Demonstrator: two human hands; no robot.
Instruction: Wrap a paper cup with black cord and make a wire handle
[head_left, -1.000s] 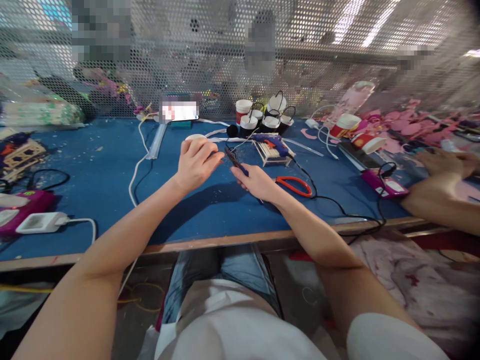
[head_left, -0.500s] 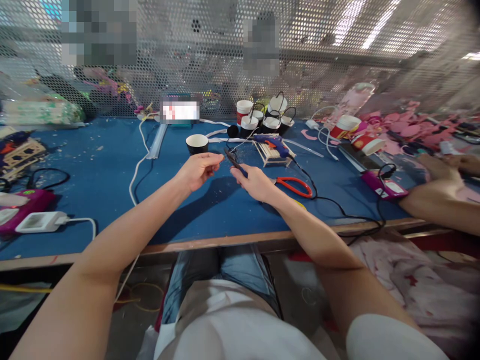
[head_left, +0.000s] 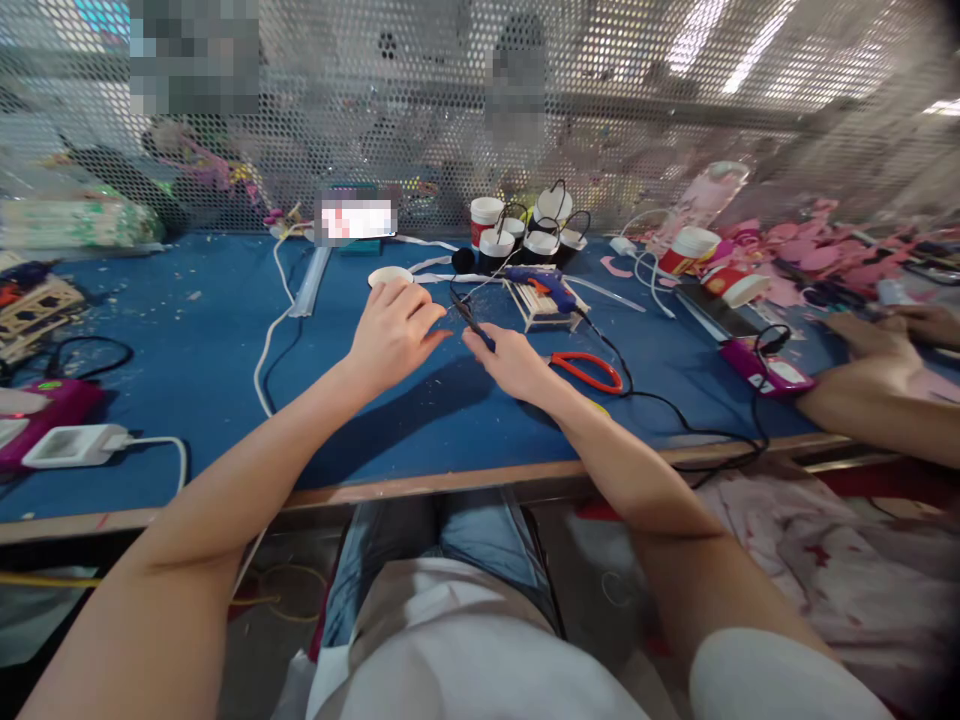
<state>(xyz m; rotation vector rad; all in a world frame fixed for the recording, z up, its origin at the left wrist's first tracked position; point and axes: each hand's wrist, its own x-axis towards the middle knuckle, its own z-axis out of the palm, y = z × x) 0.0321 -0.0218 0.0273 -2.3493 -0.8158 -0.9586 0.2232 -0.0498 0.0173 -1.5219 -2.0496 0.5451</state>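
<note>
**At mid-frame, two hands are working around a slim dark tool**

Just left of centre, the left hand [head_left: 394,330] is hovering over the near side of a white-rimmed cup [head_left: 391,274], its grip loosely curled with the thumb standing slightly off the fingers; whether it is pinching something thin, I cannot tell. Across a narrow gap, the right hand [head_left: 517,365] is gripping a slim dark tool [head_left: 481,332], which is pointing up and leftward at the frame's centre, above the blue surface [head_left: 244,290].

For handling this well, I am judging that steadiness is counting most: the right grip is wanting to be easy, with the tip in sight, and the left fingertips are needing room beside that tip. Right of centre, a glue gun [head_left: 553,290] is lying on a small wooden rack [head_left: 534,312], so the hands are probably safest keeping clear of its nozzle. A red-handled tool [head_left: 577,357] is lying close by the right wrist.

Plenty is escaping me, though. The left hand is hiding the cup's lower part, so I am not seeing whether they are touching. A thin dark line is curving beside the tool's tip, its source unclear. Under the right forearm, a sliver of yellow [head_left: 600,408] is peeking out, and at the right edge another person's arm [head_left: 874,400] is being cut off.
</note>
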